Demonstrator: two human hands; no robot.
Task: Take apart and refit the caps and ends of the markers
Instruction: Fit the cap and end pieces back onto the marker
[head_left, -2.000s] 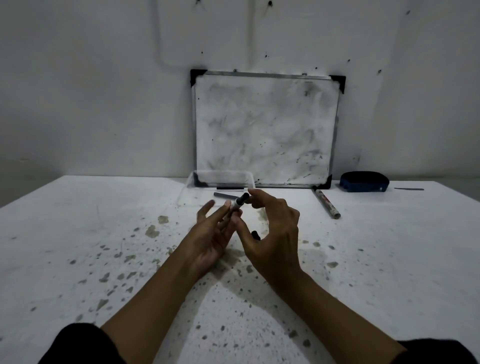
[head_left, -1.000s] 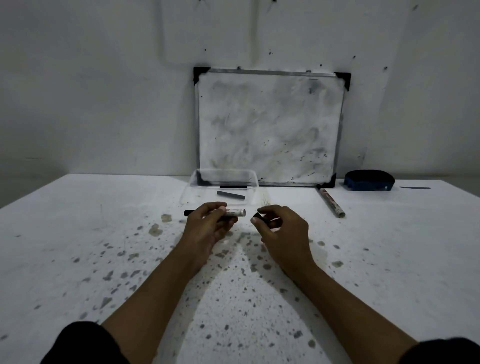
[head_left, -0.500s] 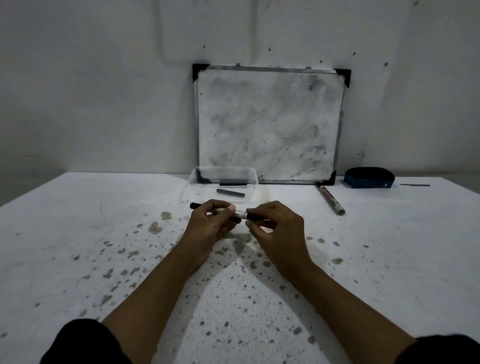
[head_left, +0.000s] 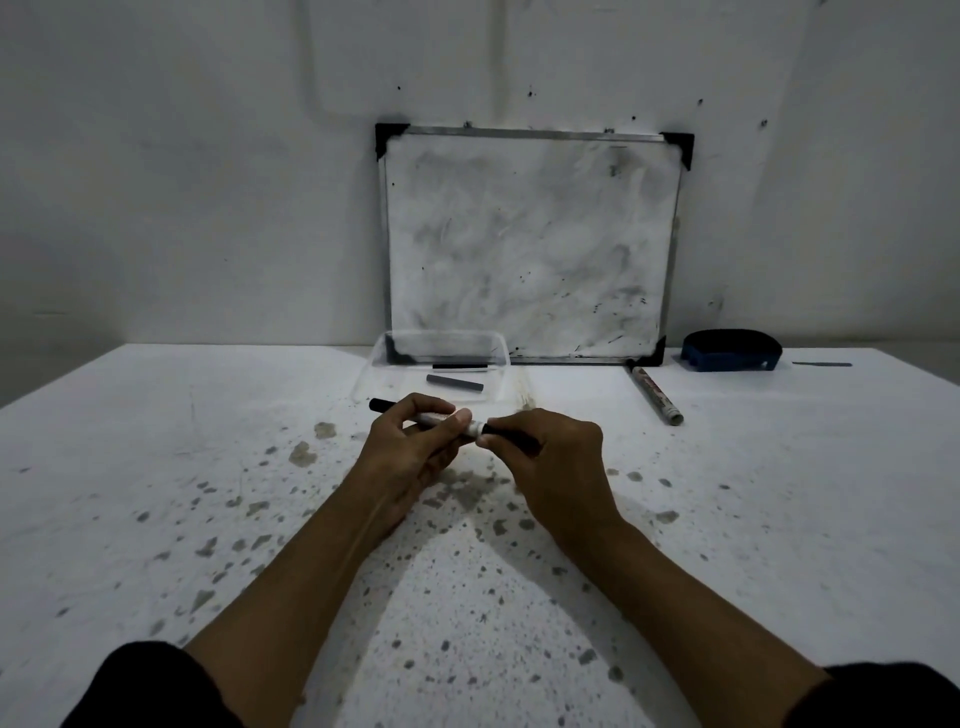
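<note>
I hold a white marker (head_left: 439, 417) level above the table, its black end poking out to the left. My left hand (head_left: 410, 452) grips its barrel. My right hand (head_left: 550, 462) pinches the black cap (head_left: 511, 437) that sits on the marker's right end. A second marker (head_left: 655, 395) lies on the table to the right, near the whiteboard. A clear plastic tray (head_left: 374, 376) behind my hands holds a grey stick (head_left: 455, 384) and a black stick (head_left: 460, 367).
A smudged whiteboard (head_left: 530, 244) leans against the wall at the back. A blue eraser (head_left: 731, 351) rests to its right, with a thin dark strip (head_left: 822, 364) beyond. The white table (head_left: 156, 493) is flecked with chipped paint spots.
The marker went from tilted to level. My right hand, apart with the cap one second ago, has come in and the cap now sits on the marker's right end.
</note>
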